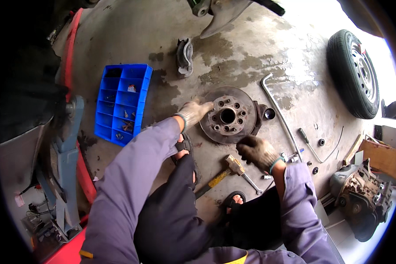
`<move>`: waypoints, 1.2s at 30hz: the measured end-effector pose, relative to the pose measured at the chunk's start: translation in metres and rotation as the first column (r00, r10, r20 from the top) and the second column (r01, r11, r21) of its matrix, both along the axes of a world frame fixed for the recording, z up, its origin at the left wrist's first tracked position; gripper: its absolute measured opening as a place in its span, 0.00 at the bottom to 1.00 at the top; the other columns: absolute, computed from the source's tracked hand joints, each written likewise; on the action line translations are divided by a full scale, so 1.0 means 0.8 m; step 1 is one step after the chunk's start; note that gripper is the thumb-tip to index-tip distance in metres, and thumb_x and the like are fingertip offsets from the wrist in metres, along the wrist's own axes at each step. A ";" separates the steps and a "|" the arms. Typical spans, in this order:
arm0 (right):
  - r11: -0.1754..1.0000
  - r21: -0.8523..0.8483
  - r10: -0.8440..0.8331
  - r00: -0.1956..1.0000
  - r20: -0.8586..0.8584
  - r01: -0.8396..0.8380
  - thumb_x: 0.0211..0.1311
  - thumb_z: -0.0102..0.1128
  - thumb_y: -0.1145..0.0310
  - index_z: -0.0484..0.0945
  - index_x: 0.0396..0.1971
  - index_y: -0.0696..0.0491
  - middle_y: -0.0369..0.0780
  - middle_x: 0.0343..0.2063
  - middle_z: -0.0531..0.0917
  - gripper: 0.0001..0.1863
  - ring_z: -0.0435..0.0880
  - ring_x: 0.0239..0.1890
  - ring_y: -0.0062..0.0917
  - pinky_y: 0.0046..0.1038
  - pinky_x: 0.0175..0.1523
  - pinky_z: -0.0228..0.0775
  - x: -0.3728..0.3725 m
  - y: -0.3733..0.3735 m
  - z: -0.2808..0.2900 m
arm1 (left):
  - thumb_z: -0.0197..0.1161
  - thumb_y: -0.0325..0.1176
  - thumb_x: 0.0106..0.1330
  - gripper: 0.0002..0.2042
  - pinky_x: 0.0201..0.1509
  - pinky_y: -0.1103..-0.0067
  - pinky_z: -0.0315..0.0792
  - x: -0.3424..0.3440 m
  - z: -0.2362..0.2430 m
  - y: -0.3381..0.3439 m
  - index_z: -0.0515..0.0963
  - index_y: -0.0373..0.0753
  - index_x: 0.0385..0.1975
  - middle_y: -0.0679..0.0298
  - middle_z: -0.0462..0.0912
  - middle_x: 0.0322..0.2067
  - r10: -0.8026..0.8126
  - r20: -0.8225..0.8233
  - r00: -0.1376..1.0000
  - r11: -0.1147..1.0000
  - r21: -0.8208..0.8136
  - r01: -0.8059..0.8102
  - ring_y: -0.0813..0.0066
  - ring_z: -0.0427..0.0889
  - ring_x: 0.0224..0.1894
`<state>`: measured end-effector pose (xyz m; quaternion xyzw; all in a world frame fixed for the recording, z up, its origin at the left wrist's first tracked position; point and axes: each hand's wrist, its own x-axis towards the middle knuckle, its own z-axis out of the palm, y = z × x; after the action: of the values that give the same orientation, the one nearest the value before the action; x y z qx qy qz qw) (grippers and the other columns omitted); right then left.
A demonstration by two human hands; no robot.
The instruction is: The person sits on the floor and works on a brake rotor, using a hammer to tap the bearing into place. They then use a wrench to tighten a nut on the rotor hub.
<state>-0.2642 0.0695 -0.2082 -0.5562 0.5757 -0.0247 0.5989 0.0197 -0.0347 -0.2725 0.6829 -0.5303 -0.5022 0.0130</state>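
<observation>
A rusty brake disc (215, 132) with a studded hub lies on the concrete floor in front of me. My left hand (192, 114), in a knit work glove, is closed over the disc's left rim, its thumb reaching toward the hub. A dark part like a caliper (262, 116) sits against the disc's right side. My right hand (259, 152), also gloved, is by the disc's lower right rim with its fingers curled in; what they hold, if anything, is hidden. Just below it lie a hammer (234, 165) with a yellow and black handle and a wrench (252, 182).
A blue compartment tray (121, 104) with small hardware stands at left. A long bent bar (277, 108), a screwdriver (304, 136) and small sockets lie to the right. Further out are a wheel (354, 75) and a greasy engine part (361, 198). A curved metal piece (185, 57) lies beyond the disc.
</observation>
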 end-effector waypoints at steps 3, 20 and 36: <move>0.985 0.144 0.109 0.992 -0.066 -0.098 0.70 0.56 0.63 0.85 0.50 0.44 0.40 0.52 0.84 0.14 0.89 0.43 0.36 0.34 0.53 0.82 -0.012 0.028 -0.021 | 0.63 0.58 0.68 0.35 0.59 0.65 0.75 -0.020 -0.036 -0.004 0.73 0.34 0.65 0.50 0.81 0.58 0.204 -0.298 0.933 0.974 0.156 -0.163 0.58 0.81 0.58; 0.284 0.284 -0.959 0.271 0.084 0.916 0.74 0.59 0.62 0.75 0.58 0.63 0.46 0.40 0.86 0.22 0.87 0.34 0.28 0.30 0.37 0.81 -0.056 0.030 -0.043 | 0.72 0.39 0.56 0.24 0.56 0.63 0.78 -0.082 -0.035 0.049 0.77 0.36 0.51 0.46 0.84 0.47 0.021 0.014 1.000 0.935 -0.354 -0.015 0.49 0.86 0.50; 0.971 -0.204 0.008 0.865 -0.502 -0.127 0.65 0.64 0.58 0.77 0.64 0.47 0.46 0.63 0.79 0.28 0.73 0.69 0.40 0.40 0.72 0.66 -0.058 0.179 -0.068 | 0.52 0.39 0.74 0.16 0.29 0.72 0.76 -0.132 0.064 0.198 0.76 0.35 0.51 0.55 0.79 0.38 -0.938 0.126 0.324 0.157 -0.678 0.718 0.65 0.84 0.34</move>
<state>-0.3109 0.2123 -0.2624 -0.6293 0.6836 0.0738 0.3622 -0.0860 0.1240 -0.2215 0.1243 -0.9394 -0.3164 0.0446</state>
